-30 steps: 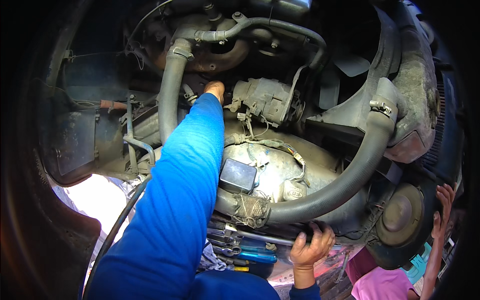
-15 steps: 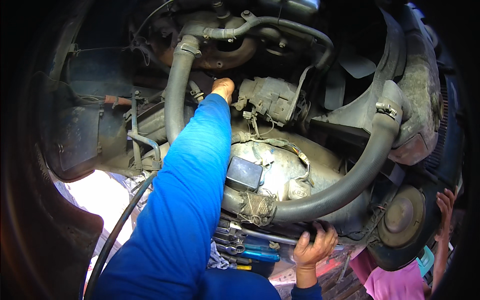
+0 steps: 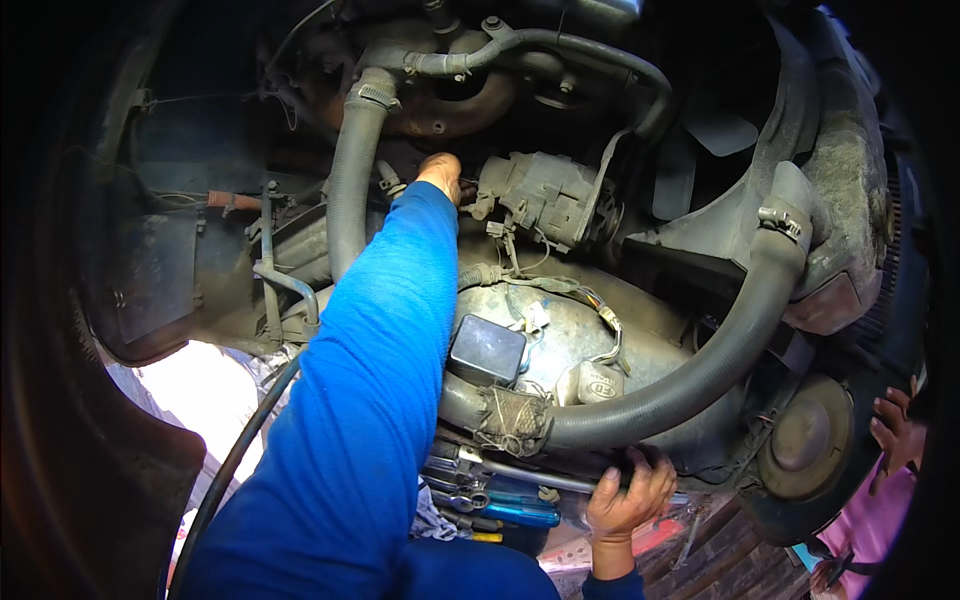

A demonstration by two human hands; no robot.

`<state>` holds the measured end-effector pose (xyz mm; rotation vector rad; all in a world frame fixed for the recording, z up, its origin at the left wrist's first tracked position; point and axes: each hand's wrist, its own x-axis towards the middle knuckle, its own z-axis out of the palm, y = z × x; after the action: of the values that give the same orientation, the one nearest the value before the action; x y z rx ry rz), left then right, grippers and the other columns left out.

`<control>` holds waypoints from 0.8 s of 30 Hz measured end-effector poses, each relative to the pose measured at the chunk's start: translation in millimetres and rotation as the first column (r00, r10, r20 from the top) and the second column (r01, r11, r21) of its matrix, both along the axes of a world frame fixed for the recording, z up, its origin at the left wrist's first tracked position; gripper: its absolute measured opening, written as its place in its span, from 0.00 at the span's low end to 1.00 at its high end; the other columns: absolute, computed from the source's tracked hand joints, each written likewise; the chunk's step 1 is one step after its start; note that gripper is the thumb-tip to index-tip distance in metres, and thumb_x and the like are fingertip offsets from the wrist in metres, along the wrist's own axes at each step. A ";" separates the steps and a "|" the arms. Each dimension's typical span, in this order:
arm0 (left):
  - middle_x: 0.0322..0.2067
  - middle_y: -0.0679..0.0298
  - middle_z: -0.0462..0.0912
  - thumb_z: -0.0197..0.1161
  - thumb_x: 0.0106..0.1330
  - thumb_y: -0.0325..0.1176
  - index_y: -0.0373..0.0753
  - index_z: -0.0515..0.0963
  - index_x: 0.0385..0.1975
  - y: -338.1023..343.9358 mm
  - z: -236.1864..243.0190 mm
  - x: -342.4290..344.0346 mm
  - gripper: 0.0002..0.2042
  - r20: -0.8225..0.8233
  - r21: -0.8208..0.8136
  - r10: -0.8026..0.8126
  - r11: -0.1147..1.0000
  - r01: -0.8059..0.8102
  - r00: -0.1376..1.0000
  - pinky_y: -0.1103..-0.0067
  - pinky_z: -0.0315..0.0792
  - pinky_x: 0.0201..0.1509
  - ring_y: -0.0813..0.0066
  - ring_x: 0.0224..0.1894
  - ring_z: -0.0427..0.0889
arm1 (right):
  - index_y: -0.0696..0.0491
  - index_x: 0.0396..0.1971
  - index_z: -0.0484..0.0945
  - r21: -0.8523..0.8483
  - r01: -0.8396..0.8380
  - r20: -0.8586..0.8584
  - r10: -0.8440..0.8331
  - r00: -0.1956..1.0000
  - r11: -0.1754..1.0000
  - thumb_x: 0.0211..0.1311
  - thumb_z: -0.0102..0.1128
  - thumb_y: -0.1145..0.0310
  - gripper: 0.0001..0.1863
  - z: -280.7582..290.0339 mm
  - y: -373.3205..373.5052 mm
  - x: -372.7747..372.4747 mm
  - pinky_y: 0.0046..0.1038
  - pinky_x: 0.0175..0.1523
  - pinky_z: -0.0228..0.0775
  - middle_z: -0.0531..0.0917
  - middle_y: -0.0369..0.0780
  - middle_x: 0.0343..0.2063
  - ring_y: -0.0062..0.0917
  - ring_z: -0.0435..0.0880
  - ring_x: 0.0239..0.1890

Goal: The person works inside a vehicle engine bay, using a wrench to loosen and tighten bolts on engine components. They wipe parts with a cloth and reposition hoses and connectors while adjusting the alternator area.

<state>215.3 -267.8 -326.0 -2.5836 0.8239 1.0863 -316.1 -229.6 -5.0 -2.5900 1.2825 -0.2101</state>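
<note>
My left arm in a blue sleeve reaches deep into an engine bay. At its end my left hand [image 3: 440, 172] sits beside a dusty alternator-like unit [image 3: 545, 195], below a rusty manifold [image 3: 455, 115]. Its fingers are hidden behind the wrist and parts. A thick black hose [image 3: 355, 170] rises left of that arm. At the lower right, my right hand [image 3: 628, 500] curls its fingers over the front body edge [image 3: 580, 462], thumb on the near side. A long metal rod [image 3: 525, 473] lies along that edge and ends close to this hand.
Another thick hose [image 3: 690, 390] curves across the right. A black box [image 3: 487, 350] and wiring [image 3: 590, 300] lie on the metal housing. Wrenches [image 3: 465, 498] and a blue-handled tool [image 3: 525, 512] lie below the edge. At far right are another person's hand [image 3: 897, 430] and pink clothing [image 3: 875, 510].
My left hand has shifted slightly to the left and up. My right hand stays put. The other person's pink clothing has moved to the right, and that person's hand has changed its pose.
</note>
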 end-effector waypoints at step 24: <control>0.46 0.49 0.89 0.50 0.78 0.36 0.33 0.83 0.50 -10.1 46.7 -15.9 0.17 -0.503 -0.078 0.850 -0.227 -0.971 -0.158 0.57 0.79 0.57 0.52 0.48 0.89 | 0.56 0.43 0.84 -0.005 0.008 0.001 -0.008 1.000 1.000 0.71 0.52 0.45 0.26 -1.1 1.7 -1.7 0.50 0.62 0.64 0.82 0.51 0.47 0.49 0.79 0.53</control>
<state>199.3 -277.9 -279.3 -3.2766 -1.7737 1.6372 -317.8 -227.8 -6.2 -2.5890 1.2935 -0.2163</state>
